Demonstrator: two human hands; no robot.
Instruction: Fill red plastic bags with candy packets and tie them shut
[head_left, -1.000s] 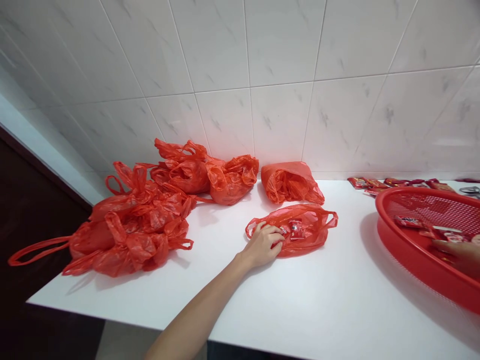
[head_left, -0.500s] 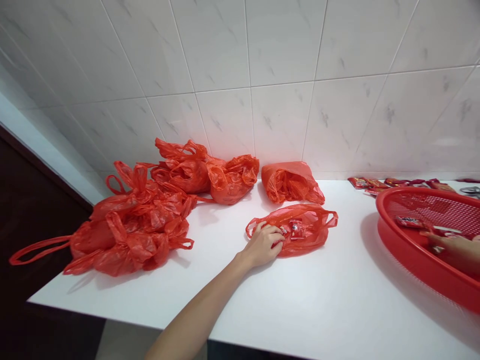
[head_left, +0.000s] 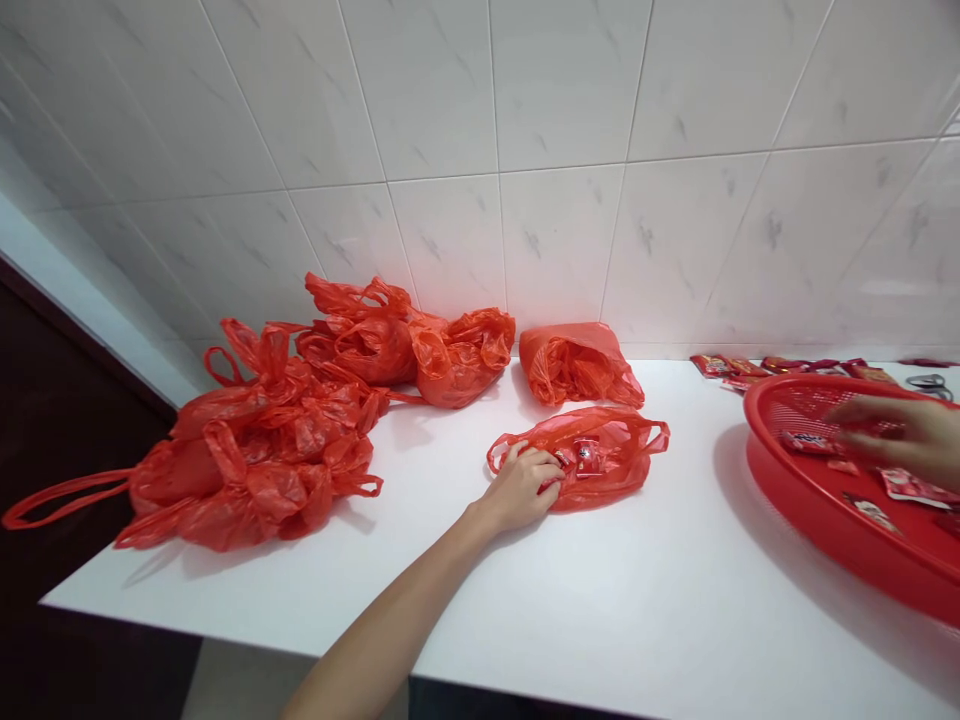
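Red, thin plastic of the open bag [head_left: 615, 465] lies under the left hand [head_left: 523, 487], which grips its left edge with bent fingers. The back of this hand faces up, and the left forearm [head_left: 405, 603] comes in a slanting line from the bottom of the view, low over the white table [head_left: 600, 600]. Inside the open bag, just beside the fingertips, a small red packet [head_left: 587, 456] shows its white print.

The right hand [head_left: 892, 432] enters from the right side, over the big red basket [head_left: 817, 515], with its fingers pointing to the left. It is blurred, so I cannot tell if it is closed on something. In the basket lie several packets [head_left: 806, 442], some near this hand.

Behind the open bag, close to the tiled wall [head_left: 562, 240], there is a folded-over bag [head_left: 581, 365]. To the left of it, a group of filled red bags [head_left: 262, 450] leans together, some with their handles standing up. At the back right, a row of flat packets [head_left: 742, 367] lies along the wall, and farther right is a pair of scissors [head_left: 930, 383], partly visible.
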